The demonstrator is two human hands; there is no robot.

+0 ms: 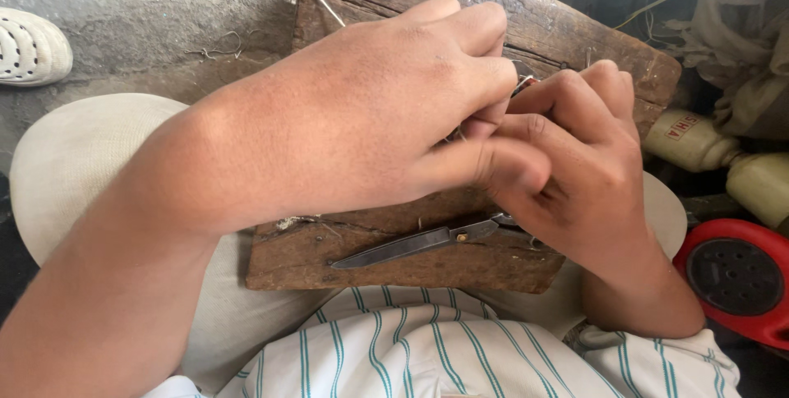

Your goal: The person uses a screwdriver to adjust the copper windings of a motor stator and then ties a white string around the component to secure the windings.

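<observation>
Striped shirt (427, 349): white with green stripes, lowest in the frame and closest to the lens, just under the wooden board.
Left hand (370, 110): reaches across from the left over the middle of the board, fingers curled and pinched together at their tips against the right hand; it grips something small there, too hidden to name.
Right hand (575, 160): comes up from the lower right, fingers bent and closed, meeting the left hand's fingertips; a small reddish bit (524, 82) shows between the two hands.
Wooden board (411, 258): dark, cracked, worn, resting on the person's lap across pale trousers (82, 160) and serving as the desk.
Scissors (419, 243): slim metal pair lying flat on the board's near edge, below both hands, touched by neither; the long axis runs left to right, point toward the left, handle end under the right hand's heel, so the right hand is the nearer one.
Thread (316, 0): pale loop at the board's far left corner.
Right side: cream bottles (699, 139) and a red round object (731, 279) with a dark disc.
Far left: white perforated shoe (29, 45) on grey floor.
</observation>
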